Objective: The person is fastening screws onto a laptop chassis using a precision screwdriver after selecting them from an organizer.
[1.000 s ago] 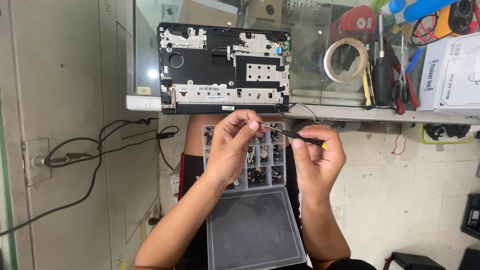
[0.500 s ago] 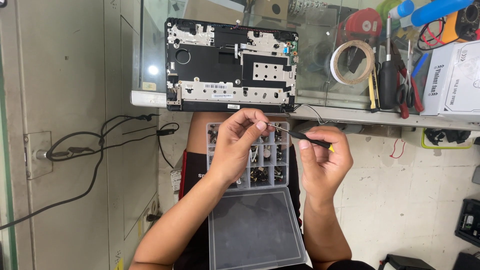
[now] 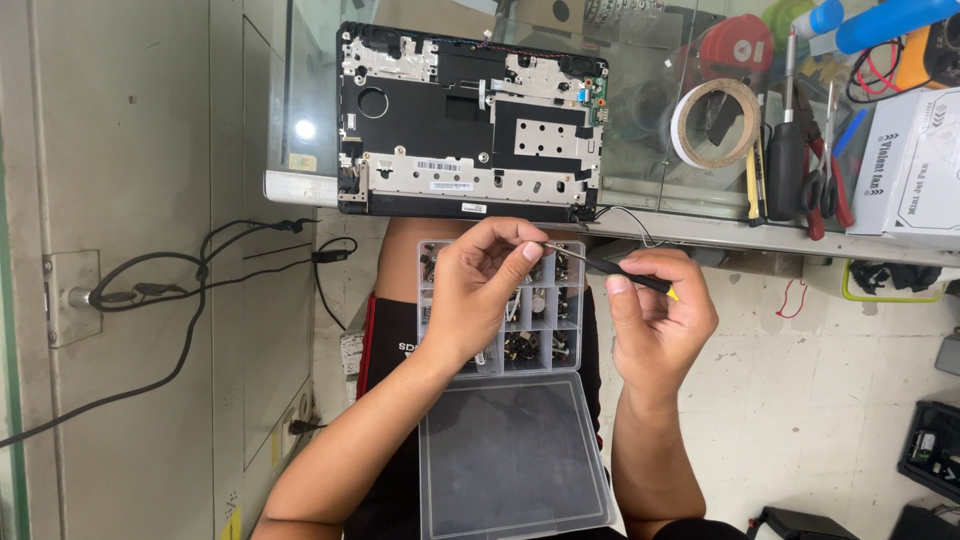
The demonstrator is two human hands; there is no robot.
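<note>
Screwdriver (image 3: 612,272) first: a slim black one with a yellow end, held in the right hand (image 3: 655,320) above the open parts box (image 3: 500,330) that rests on the person's lap, just below the near edge of the tabletop (image 3: 760,236). Its long axis runs nearly level, tilted a little upward to the left; the yellow end sits at the right by the knuckles, and the fine tip points left toward the left hand (image 3: 480,290). The right grip is clamped on the handle, thumb on top and fingers curled beneath.

The left hand meets that tip from the left side. Its thumb and forefinger are pinched together right at the point of the tool (whatever sits between them is too small to make out, perhaps a screw). So the tip lies immediately right of the left grip, and the two hands face each other along the tool's line, the left one nearer the tip, the right one at the far end.

Under both hands the clear box shows small compartments of dark bits, its lid (image 3: 515,460) folded open toward the person. On the tabletop's near edge lies an opened laptop base (image 3: 470,125), with a tape roll (image 3: 715,122) and other tools (image 3: 790,165) to its right.
</note>
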